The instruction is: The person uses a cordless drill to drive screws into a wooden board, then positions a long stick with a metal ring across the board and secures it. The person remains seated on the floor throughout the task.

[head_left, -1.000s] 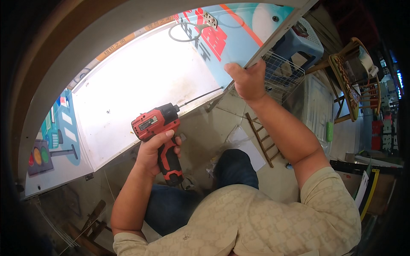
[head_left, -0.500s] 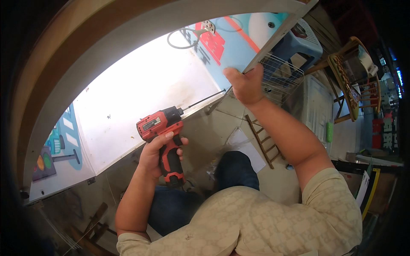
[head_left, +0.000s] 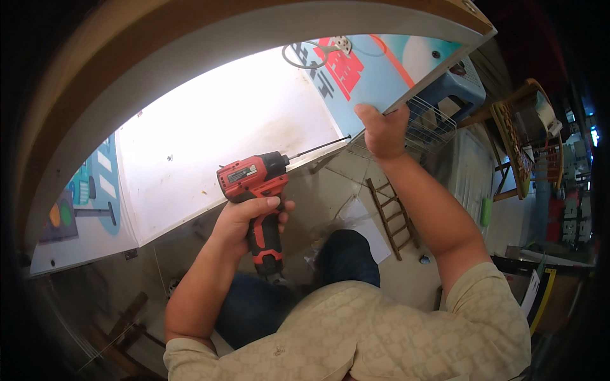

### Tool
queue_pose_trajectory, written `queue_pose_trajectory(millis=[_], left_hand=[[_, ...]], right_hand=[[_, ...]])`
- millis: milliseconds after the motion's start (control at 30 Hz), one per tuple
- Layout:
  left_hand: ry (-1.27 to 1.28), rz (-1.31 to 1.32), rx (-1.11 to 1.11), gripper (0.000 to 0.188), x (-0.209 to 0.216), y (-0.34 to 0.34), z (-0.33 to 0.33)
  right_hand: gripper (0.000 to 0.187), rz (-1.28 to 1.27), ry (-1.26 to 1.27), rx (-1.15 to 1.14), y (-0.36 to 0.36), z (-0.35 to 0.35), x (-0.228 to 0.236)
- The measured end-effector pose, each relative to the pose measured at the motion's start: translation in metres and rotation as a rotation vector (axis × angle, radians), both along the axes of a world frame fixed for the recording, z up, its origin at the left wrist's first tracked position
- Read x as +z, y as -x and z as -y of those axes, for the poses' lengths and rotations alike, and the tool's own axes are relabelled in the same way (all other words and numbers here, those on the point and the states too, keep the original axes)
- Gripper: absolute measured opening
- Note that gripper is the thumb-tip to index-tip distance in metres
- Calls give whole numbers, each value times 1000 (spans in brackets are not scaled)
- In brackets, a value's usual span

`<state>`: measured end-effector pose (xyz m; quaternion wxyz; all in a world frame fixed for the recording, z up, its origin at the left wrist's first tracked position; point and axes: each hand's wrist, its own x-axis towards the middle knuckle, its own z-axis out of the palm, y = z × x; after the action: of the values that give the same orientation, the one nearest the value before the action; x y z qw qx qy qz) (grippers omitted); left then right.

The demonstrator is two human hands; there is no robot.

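Note:
My left hand (head_left: 244, 219) is wrapped round the handle of a red and black cordless driver (head_left: 251, 174), its thumb along the side. A long thin bit (head_left: 318, 147) runs from the chuck, with its tip at the near right corner inside a white box-like cabinet (head_left: 222, 120). Whether the tip touches a screw there is too small to tell. My right hand (head_left: 384, 133) grips the edge of the cabinet's right side panel (head_left: 375, 73), thumb on the printed inner face. Its other fingers are partly hidden behind the edge.
A grey ring holder (head_left: 306, 56) sits on the right panel. Beyond it stand a wire rack (head_left: 429, 120), a blue plastic stool (head_left: 467, 86) and a wooden chair (head_left: 518, 140). A small wooden ladder-like frame (head_left: 391, 219) and a white sheet (head_left: 372, 232) lie on the floor.
The view has shifted, so the cabinet, driver and both hands appear farther right. The bit stays by the same corner, and both hands keep their grips.

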<state>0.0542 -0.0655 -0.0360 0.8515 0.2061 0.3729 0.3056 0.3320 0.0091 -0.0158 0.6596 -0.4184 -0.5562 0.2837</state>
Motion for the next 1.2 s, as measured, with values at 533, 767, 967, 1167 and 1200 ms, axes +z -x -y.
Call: queue_pose_trajectory(millis=[533,767,967,1167,1200], left_hand=[[-8,-24,14,30,-5,8,-1],[11,9,4,31,-6,9,1],[-4,22,61,34,-1,3,5],[-12,-36,72,36,2,3,8],[-8,-34,76,36,2,2,8]], right_hand=[[9,-41,-12,-14,2,0,0],[17,-40,19,20,-2,-1,0],[12,-34,-14,-2,0,-1,-1],[14,-18,-20,-20,-1,-3,-1],[14,-24,-27,-25,-1,-4,-1]])
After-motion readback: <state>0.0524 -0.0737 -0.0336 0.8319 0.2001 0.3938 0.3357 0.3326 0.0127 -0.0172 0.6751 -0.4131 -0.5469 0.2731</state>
